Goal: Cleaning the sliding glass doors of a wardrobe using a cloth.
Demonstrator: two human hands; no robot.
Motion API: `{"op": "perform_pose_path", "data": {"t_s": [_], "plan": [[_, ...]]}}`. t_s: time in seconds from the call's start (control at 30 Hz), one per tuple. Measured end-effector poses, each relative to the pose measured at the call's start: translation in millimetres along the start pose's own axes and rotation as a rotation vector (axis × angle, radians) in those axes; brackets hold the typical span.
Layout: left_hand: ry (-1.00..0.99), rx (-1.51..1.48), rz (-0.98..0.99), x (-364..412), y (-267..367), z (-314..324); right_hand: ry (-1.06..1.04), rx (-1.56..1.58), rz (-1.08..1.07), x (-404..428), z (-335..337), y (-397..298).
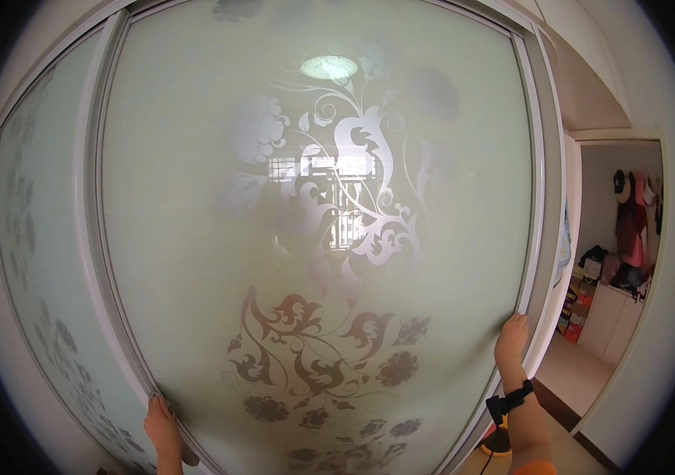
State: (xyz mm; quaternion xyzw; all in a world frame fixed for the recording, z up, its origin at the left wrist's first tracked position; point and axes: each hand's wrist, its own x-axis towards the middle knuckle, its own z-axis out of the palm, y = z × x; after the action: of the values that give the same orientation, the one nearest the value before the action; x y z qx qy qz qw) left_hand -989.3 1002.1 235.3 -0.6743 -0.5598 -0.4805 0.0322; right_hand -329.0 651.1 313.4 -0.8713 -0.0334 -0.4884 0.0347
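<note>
Before me stands a large sliding door panel of frosted glass with a floral pattern, set in a pale metal frame. At the lower left, my left hand has its fingers curled on the panel's left frame strip. Higher up on the other side, my right hand grips the right frame strip, its fingertips bent over the strip. A black strap with a small device circles my right wrist. The fingertips of both hands are partly hidden.
A second frosted panel adjoins on the left. To the right, a doorway opens on a room with hanging clothes, a white cabinet and stacked boxes. A black and yellow object with a cord stands on the floor near my right forearm.
</note>
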Motion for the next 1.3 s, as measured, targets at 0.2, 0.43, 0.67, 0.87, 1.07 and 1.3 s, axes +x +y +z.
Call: {"op": "perform_pose_path", "data": {"t_s": [0.2, 0.43, 0.67, 0.87, 1.07, 1.3], "plan": [[-0.085, 0.012, 0.031, -7.2, -8.7, -13.2, 0.06, -0.005, 0.029, -1.5, -2.8, 3.8], [-0.858, -0.79, 0.122, -68.3, 116.1, -73.2, -0.96, 1.469, -0.88, -58.2, -246.9, -71.1], [-0.799, -1.464, 0.041, -69.4, 159.7, -62.7, -1.18, 1.759, -1.113, -149.0, -322.4, -143.5], [-0.895, -1.227, 0.065, -51.9, 76.4, -93.9, -1.425, 2.091, -0.414, -32.2, -320.0, -150.0], [-0.378, -0.553, 0.317, -70.4, -4.4, -86.8, -0.291, 2.166, -0.57, 109.6, -427.6, -163.1], [-0.292, -0.427, 0.358, -59.7, -71.0, -73.0, 0.66, 1.8, -0.625, 250.5, -584.2, -293.9]]}}
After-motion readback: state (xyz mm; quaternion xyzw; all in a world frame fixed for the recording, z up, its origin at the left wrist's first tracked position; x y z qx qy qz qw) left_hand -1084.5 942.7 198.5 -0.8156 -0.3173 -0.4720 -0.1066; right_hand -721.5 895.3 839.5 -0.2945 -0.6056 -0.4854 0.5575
